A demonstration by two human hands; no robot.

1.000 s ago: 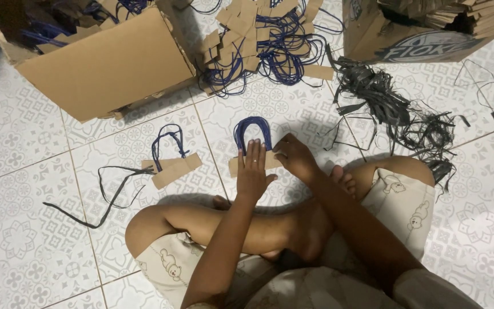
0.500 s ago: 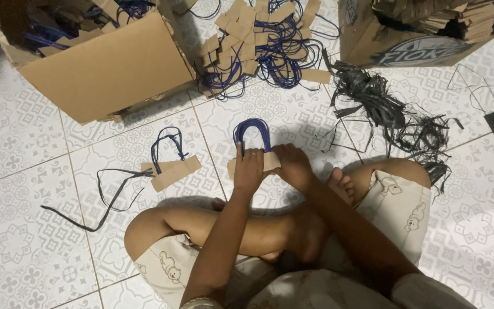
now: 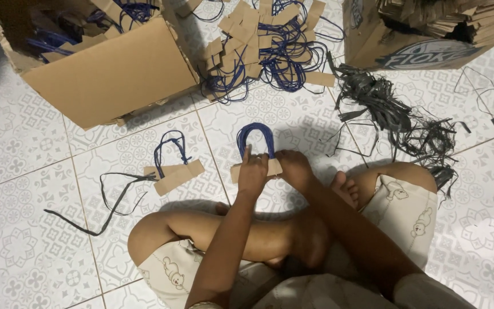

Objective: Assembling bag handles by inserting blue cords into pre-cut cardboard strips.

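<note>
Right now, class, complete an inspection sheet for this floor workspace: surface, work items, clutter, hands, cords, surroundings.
Surface: white patterned tile floor.
Job's things: bundle of blue cord handles on cardboard strips, pressed to the floor.
Clutter: second handle bundle; loose black strap; heap of handles; black strap tangle.
Grippers: left hand and right hand both press the strips.
Cables: nothing seen beyond the cords.
Surroundings: open cardboard box at left; second box at right; person's crossed legs.
</note>
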